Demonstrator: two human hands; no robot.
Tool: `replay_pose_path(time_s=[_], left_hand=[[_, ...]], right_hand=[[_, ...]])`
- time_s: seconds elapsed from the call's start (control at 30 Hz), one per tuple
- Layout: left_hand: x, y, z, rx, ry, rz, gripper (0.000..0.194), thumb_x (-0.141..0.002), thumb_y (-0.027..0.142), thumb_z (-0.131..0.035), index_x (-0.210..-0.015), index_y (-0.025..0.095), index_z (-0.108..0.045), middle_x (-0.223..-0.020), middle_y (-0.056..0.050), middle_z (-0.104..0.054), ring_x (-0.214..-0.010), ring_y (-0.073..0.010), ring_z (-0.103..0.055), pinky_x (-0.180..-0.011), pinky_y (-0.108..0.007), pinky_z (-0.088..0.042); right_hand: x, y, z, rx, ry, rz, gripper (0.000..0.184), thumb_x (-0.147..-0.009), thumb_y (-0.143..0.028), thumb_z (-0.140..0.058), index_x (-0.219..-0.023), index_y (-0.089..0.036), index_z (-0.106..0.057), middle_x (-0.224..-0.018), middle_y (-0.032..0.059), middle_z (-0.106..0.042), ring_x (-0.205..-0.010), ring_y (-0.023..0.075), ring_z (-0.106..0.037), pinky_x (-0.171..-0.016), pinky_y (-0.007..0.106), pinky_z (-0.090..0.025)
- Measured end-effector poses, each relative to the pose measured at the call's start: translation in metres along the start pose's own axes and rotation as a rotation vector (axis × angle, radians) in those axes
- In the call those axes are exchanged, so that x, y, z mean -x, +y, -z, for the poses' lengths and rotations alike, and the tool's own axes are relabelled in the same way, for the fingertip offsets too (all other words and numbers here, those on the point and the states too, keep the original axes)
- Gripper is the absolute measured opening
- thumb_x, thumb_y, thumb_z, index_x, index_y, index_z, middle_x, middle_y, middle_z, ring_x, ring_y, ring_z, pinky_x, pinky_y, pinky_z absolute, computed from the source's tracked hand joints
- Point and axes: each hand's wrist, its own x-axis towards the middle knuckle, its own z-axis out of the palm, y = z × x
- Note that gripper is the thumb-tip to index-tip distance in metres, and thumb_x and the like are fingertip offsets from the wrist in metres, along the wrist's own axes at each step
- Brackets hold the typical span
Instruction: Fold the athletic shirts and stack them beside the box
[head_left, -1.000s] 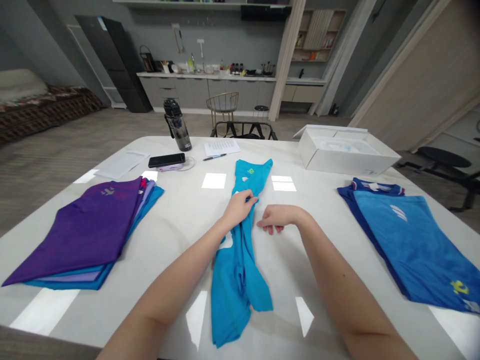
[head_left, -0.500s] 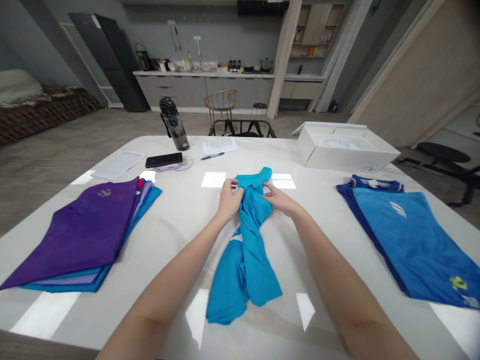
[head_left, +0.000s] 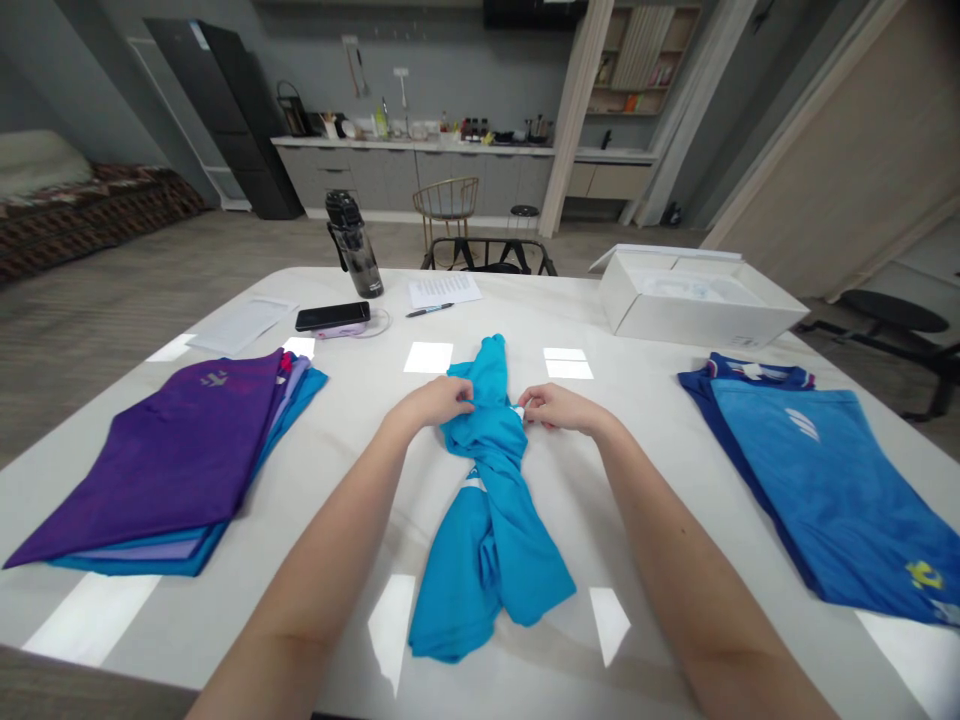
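A turquoise shirt (head_left: 491, 500) lies twisted and bunched lengthwise on the white table, with white print showing at its left side. My left hand (head_left: 442, 402) pinches the cloth at the left edge of its upper part. Opposite it, my right hand (head_left: 553, 408) has thumb and fingers closed on the right edge, beside a small white patch. The narrow far end of the shirt points away from me, past both hands. Its wider near end is spread toward me in two lobes.
Folded shirts, purple on top (head_left: 172, 450), lie at left; blue ones (head_left: 817, 470) at right. Farther back are a phone (head_left: 333, 316), a dark bottle (head_left: 356, 250), papers (head_left: 446, 290), a pen (head_left: 430, 310) and a white box (head_left: 675, 305).
Both hands have moved nearer to me, the left one also leftward. The far part of the shirt has shifted left and spread wider, and a white patch now shows by my right hand.
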Motion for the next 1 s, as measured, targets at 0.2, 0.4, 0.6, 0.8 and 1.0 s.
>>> replay_pose_path(time_s=[0.2, 0.4, 0.6, 0.8, 1.0], left_hand=[[-0.018, -0.005, -0.016, 0.363, 0.608, 0.333, 0.019, -0.092, 0.026, -0.044, -0.097, 0.02, -0.06, -0.09, -0.005, -0.068, -0.084, -0.0221, -0.064, -0.074, -0.033, -0.051], [-0.015, -0.019, -0.015, 0.142, 0.505, -0.058, 0.054, -0.072, 0.004, -0.049, -0.121, 0.022, -0.063, -0.136, -0.009, -0.063, -0.127, -0.0253, -0.057, -0.111, -0.042, -0.042], [-0.017, -0.011, -0.022, 0.349, 0.317, -0.121, 0.011, -0.08, 0.026, -0.062, -0.088, 0.021, -0.068, -0.096, -0.006, -0.073, -0.097, -0.0264, -0.066, -0.097, -0.041, -0.05], [-0.031, 0.017, -0.041, 1.448, 0.48, 0.091, 0.018, -0.087, 0.035, -0.059, -0.096, 0.02, -0.063, -0.09, -0.006, -0.072, -0.087, -0.022, -0.068, -0.089, -0.039, -0.054], [-0.034, 0.012, -0.033, 1.678, 0.515, 0.217, 0.034, -0.088, 0.046, -0.062, -0.11, 0.02, -0.064, -0.102, -0.009, -0.074, -0.091, -0.0231, -0.071, -0.086, -0.04, -0.056]], right_hand=[[-0.012, 0.0, -0.022, -0.066, -0.13, 0.222, 0.036, -0.068, -0.029, -0.075, -0.1, -0.021, -0.061, -0.08, -0.0025, -0.063, -0.066, 0.0131, -0.056, -0.062, 0.025, -0.046], [-0.018, 0.0, -0.039, 0.062, -0.016, 0.284, 0.049, -0.066, -0.041, -0.086, -0.1, -0.021, -0.058, -0.089, -0.0006, -0.063, -0.073, 0.0155, -0.059, -0.066, 0.028, -0.049], [-0.025, -0.001, -0.049, 0.021, 0.351, 0.19, 0.042, -0.079, -0.047, -0.077, -0.108, -0.021, -0.059, -0.104, 0.0047, -0.069, -0.081, 0.0183, -0.065, -0.075, 0.032, -0.051], [-0.033, 0.0, -0.055, 0.043, 0.566, 0.033, 0.078, -0.074, -0.045, -0.082, -0.136, -0.019, -0.043, -0.085, 0.0003, -0.069, -0.081, 0.0228, -0.068, -0.073, 0.032, -0.051], [-0.032, 0.011, -0.037, 0.215, 0.534, -0.024, 0.039, -0.08, -0.03, -0.076, -0.116, -0.021, -0.064, -0.078, -0.0001, -0.066, -0.076, 0.0201, -0.065, -0.068, 0.028, -0.045]])
